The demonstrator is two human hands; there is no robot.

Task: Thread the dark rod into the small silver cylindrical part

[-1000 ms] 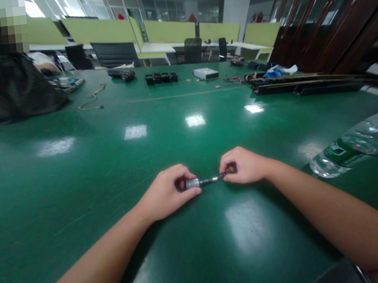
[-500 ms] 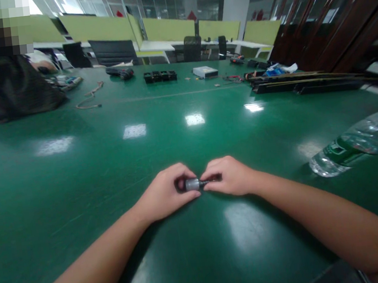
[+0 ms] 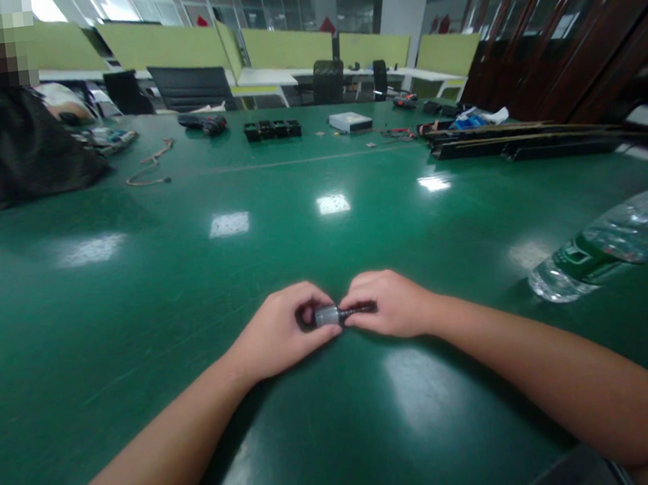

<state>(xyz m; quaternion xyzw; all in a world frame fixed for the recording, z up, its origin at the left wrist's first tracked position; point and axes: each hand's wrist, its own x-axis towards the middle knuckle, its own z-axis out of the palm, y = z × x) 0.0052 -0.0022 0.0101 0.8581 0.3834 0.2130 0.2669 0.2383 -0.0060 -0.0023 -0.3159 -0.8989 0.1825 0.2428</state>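
Observation:
Low over the green table point(image 3: 313, 251), a small silver cylinder point(image 3: 327, 316) with a thin dark shaft at its right end lies level between my two hands. My left hand point(image 3: 287, 327) grips the cylinder, thumb below and fingers above. The fingertips of my right hand point(image 3: 391, 303) close round the dark shaft point(image 3: 360, 310), part of which shows in the gap between thumb and fingers. What exact kind of part this is, I cannot make out. My two sets of fingertips almost meet.
A clear plastic bottle point(image 3: 597, 252) with a green label lies at the right. Along the far side are a row of black blocks point(image 3: 272, 130), a flat silver box point(image 3: 351, 122), a cable point(image 3: 148, 168) and long dark strips point(image 3: 522, 141). Another person point(image 3: 12, 144) sits at the far left.
Both hands stay in nearly the same place, still gripping the part. Slightly more of the dark shaft shows within the right-hand grip. The whole view has shifted very slightly.

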